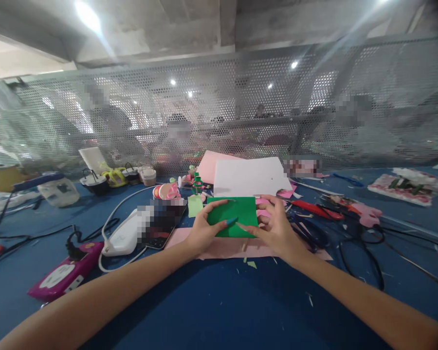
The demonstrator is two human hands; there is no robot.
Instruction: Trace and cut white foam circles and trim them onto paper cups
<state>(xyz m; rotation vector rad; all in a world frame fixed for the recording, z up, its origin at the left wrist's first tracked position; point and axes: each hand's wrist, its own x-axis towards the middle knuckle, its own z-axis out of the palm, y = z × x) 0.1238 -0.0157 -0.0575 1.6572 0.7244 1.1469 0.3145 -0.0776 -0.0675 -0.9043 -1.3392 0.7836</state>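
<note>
A flat rectangle of green paper (228,209) is held up between my two hands, above a pink sheet (219,250) on the blue table. My left hand (204,226) grips its left side, thumb with a blue nail on the front face and a finger along the top edge. On the right side my right hand (277,228) pinches it, thumb across the front and the other fingers behind or beside it. Just left of the green paper lies a small light green paper piece (195,206). White sheets (250,175) lie behind it.
Left of my hands are a phone (160,238), a white power bank (126,236) with a cable and a magenta power strip (67,274). To the right are a red-handled tool (316,210) and black cords (365,257). Lidded cups (95,182) stand farther back, before a perforated metal screen (211,107).
</note>
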